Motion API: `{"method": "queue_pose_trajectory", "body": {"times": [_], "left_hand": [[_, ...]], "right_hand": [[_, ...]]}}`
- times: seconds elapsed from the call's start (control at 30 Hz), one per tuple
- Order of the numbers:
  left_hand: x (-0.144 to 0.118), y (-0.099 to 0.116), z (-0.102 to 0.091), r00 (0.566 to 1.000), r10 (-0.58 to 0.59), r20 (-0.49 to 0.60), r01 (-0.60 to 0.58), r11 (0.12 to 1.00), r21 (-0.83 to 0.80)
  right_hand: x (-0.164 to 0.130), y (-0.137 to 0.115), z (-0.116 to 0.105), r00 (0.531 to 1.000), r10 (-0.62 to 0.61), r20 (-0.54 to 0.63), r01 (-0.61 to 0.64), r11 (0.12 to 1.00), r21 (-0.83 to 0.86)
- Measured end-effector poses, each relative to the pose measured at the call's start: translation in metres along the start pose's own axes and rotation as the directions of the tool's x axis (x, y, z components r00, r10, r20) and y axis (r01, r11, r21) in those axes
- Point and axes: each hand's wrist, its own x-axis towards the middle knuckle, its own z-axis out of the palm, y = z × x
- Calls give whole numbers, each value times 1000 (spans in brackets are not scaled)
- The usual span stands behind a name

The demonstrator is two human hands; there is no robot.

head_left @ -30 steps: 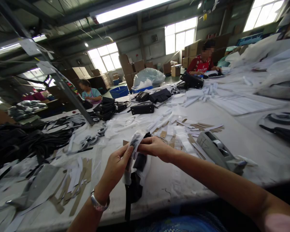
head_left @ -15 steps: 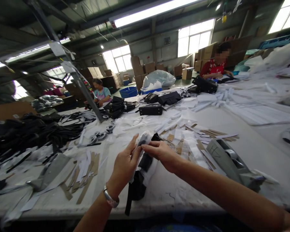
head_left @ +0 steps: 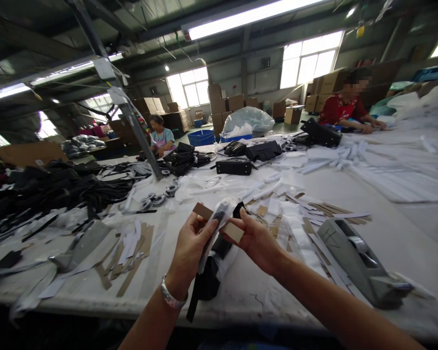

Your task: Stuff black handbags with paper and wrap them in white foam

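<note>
My left hand (head_left: 190,240) is closed around a dark strap-like piece wrapped in clear plastic (head_left: 222,214), thumb on its front. A brown piece of card (head_left: 202,210) sticks out above the fingers of that hand. My right hand (head_left: 261,240) holds a cream piece of card (head_left: 233,232) against the right side of the wrapped strap. Whether the brown and cream pieces are one bent card, I cannot tell. Below the hands hangs or lies a black bag (head_left: 208,279), partly covered by plastic, with a loose black strap end at its bottom.
A grey tape dispenser (head_left: 357,257) stands at right, another grey one (head_left: 82,245) at left. Card strips (head_left: 133,253) lie beside it. Black bags (head_left: 233,167) and a heap of black pieces (head_left: 54,194) lie farther back. Two people (head_left: 162,133) work across the table (head_left: 277,311).
The brown and cream card ends now show on either side of the wrapped strap. My right hand has drawn back slightly right, its thumb lifted. The camera view has shifted a little left.
</note>
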Motion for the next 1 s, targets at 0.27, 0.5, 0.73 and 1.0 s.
{"method": "queue_pose_trajectory", "body": {"times": [0.27,0.5,0.73,1.0], "left_hand": [[3,-11,-7,996,90,-27,-84,983,164],[-6,-8,-1,960,280,-20,-246,873,421],[-14,15,-2,937,322,137,-342,763,549],[-10,31,0,857,451,249,-379,226,897]], "right_hand": [[-2,21,4,997,-73,-11,73,997,24],[3,37,20,948,-283,-148,254,950,-184],[9,43,22,896,-382,-227,314,905,-285],[10,43,27,897,-372,-239,309,913,-265]]}}
